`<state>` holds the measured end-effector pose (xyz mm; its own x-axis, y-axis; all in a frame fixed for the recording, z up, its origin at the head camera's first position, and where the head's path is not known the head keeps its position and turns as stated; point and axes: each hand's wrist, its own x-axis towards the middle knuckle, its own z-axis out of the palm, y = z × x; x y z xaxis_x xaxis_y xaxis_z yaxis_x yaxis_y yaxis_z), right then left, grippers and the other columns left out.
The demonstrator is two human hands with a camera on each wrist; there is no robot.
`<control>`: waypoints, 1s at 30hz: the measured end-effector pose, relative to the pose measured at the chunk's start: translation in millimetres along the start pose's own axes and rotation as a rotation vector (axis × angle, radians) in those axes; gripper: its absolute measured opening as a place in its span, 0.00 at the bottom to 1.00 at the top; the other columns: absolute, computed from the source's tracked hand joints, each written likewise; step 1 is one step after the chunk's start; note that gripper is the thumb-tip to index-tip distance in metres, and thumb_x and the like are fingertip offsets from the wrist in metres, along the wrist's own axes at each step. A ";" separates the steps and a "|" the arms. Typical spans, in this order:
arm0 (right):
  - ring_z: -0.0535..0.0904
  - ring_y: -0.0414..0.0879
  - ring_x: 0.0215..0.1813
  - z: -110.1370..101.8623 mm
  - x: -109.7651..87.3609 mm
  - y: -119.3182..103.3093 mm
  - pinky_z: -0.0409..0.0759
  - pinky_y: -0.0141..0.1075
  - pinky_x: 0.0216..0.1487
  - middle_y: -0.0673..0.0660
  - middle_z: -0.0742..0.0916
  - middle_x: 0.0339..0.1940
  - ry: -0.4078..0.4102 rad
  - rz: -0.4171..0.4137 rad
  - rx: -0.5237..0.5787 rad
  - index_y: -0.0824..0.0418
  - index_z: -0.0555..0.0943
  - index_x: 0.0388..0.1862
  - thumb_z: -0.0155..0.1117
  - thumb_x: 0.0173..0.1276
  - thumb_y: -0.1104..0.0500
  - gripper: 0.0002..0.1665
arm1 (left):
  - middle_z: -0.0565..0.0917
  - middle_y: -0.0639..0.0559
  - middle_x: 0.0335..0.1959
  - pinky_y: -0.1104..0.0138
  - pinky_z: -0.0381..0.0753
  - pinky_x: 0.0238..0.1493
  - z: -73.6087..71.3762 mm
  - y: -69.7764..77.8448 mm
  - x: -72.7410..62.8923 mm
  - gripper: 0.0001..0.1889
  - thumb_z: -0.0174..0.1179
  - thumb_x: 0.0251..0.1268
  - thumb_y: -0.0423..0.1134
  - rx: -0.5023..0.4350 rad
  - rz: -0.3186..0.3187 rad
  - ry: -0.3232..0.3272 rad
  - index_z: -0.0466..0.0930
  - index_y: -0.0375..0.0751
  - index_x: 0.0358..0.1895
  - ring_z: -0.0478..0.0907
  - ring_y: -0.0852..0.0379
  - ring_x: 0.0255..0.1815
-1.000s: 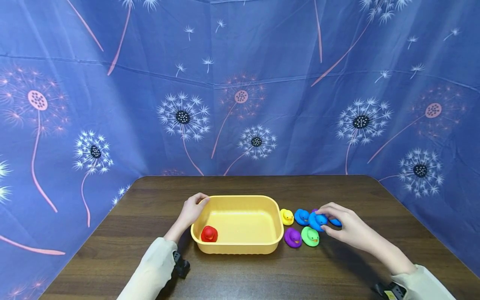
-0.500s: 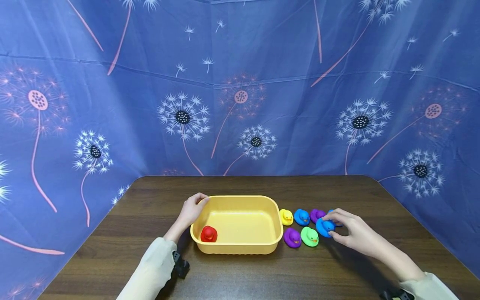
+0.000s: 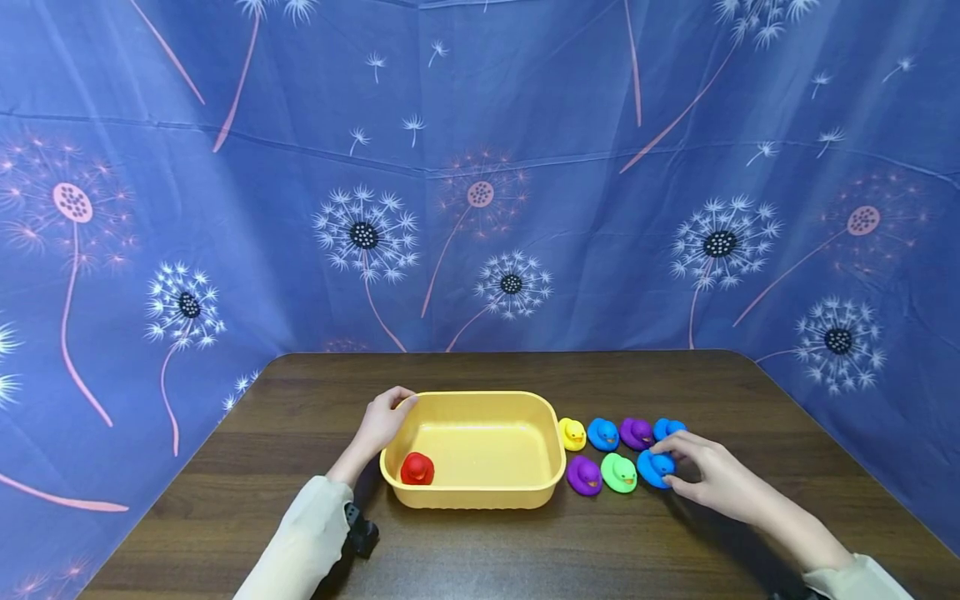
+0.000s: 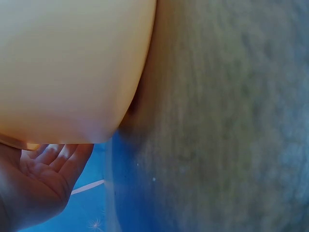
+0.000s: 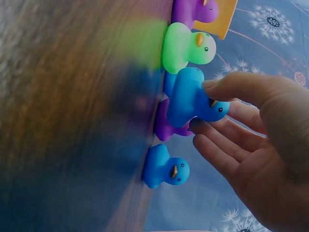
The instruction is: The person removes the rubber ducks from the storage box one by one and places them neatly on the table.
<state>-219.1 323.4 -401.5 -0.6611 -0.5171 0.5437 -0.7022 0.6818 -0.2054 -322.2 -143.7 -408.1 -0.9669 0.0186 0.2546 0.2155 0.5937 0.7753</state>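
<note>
My right hand (image 3: pixel 708 473) pinches a blue rubber duck (image 3: pixel 654 469) between thumb and fingers, low over the table just right of a green duck (image 3: pixel 619 473). In the right wrist view this blue duck (image 5: pixel 186 99) overlaps other ducks; whether its base touches the table I cannot tell. My left hand (image 3: pixel 382 423) grips the far left corner of a yellow plastic tub (image 3: pixel 480 497); in the left wrist view part of its fingers (image 4: pixel 67 157) is hidden behind the tub wall. A red duck (image 3: pixel 417 469) sits in the tub's near left corner.
Right of the tub, a back row holds a yellow duck (image 3: pixel 573 435), a blue duck (image 3: pixel 603 434), a purple duck (image 3: pixel 637 433) and another blue duck (image 3: pixel 667 428). A purple duck (image 3: pixel 584 475) stands in front. Dandelion-patterned blue cloth (image 3: pixel 600 208) hangs behind the brown table (image 3: pixel 465 558).
My right hand has carried the blue duck rightward and down toward the near side, from over the back row to beside the green duck. My left hand and the tub have stayed put.
</note>
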 end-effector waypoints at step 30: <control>0.76 0.32 0.37 4.3 -1.3 11.1 0.79 0.32 0.34 0.54 0.83 0.38 -0.071 0.070 0.041 0.60 0.80 0.42 0.76 0.44 0.66 0.23 | 0.85 0.44 0.36 0.66 0.72 0.37 -0.6 1.8 -2.1 0.10 0.55 0.66 0.39 -0.012 0.002 0.010 0.81 0.37 0.41 0.77 0.55 0.34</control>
<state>-227.1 329.4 -408.0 -0.7248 -0.5053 0.4683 -0.6629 0.6965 -0.2745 -319.7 -143.1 -406.9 -0.9650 0.0122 0.2621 0.2196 0.5838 0.7816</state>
